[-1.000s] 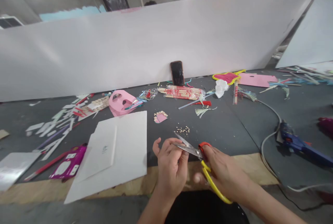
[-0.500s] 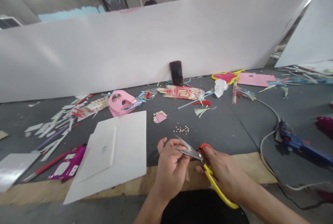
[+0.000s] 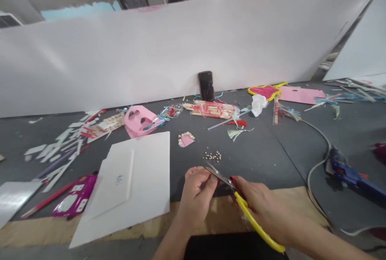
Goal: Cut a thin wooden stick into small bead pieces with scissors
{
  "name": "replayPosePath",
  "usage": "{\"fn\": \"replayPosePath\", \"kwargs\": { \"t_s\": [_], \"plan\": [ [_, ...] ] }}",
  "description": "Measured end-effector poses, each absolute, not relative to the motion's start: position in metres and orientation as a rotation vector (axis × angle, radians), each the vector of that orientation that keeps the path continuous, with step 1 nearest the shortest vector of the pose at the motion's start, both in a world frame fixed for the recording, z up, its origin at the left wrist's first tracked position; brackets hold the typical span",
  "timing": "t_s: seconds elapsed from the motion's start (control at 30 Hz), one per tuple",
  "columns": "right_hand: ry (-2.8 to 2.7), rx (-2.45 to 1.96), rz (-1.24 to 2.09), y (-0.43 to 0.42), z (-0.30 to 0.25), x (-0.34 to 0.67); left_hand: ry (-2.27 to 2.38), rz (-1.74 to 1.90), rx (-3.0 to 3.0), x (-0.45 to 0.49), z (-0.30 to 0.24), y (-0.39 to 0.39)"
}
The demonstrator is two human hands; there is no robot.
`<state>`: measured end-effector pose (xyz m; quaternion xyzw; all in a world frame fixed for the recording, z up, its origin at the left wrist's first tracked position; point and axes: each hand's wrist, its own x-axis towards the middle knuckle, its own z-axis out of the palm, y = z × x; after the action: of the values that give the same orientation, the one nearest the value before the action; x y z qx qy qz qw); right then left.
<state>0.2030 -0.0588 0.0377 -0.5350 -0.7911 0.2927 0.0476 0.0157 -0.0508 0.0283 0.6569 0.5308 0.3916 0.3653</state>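
My right hand (image 3: 256, 199) is closed around a pair of scissors (image 3: 245, 207) with a yellow and red handle. The blades lie nearly together and point away to the left, their tips beside the fingers of my left hand (image 3: 197, 187). That hand is closed in a pinch by the blades; whatever it grips is too small or hidden to name. Just beyond the tips, small pale cut bits (image 3: 212, 156) are scattered on the dark table. Farther off lies a small pink paper piece (image 3: 187, 141) with similar pale bits along its upper edge.
White foam sheets (image 3: 150, 171) lie left, near a purple packet (image 3: 76, 195). Wrapped chopsticks (image 3: 211, 109) lie before a phone (image 3: 206, 85) leaning on a white partition (image 3: 144, 50). A blue glue gun (image 3: 350, 175) and its cord are right. A pink cut-out (image 3: 140, 121) sits behind the sheets.
The scissor blades were spread apart by my left fingers and are now nearly closed. My left fingers have curled in more. The view has shifted slightly.
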Motion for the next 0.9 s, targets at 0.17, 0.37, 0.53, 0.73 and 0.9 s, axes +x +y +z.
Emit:
{"fn": "replayPosePath", "kwargs": {
  "t_s": [0.17,0.37,0.53,0.73,0.9],
  "plan": [
    [-2.467,-1.644,0.898,-0.033,0.043,0.196,1.333,0.973,1.527,0.013,0.026,-0.032],
    [-2.398,-1.56,1.129,-0.014,0.045,0.195,1.348,1.02,1.447,0.016,0.019,-0.014],
    [-2.342,-1.497,1.378,0.0,0.051,0.195,1.291,1.022,1.375,0.018,0.019,-0.002],
    [-2.395,-1.53,1.095,0.007,0.044,0.201,1.517,1.071,1.602,0.015,0.016,0.001],
    [-2.449,-1.514,0.898,0.005,0.037,0.202,1.573,1.146,1.812,0.019,0.018,-0.004]
  ]
}}
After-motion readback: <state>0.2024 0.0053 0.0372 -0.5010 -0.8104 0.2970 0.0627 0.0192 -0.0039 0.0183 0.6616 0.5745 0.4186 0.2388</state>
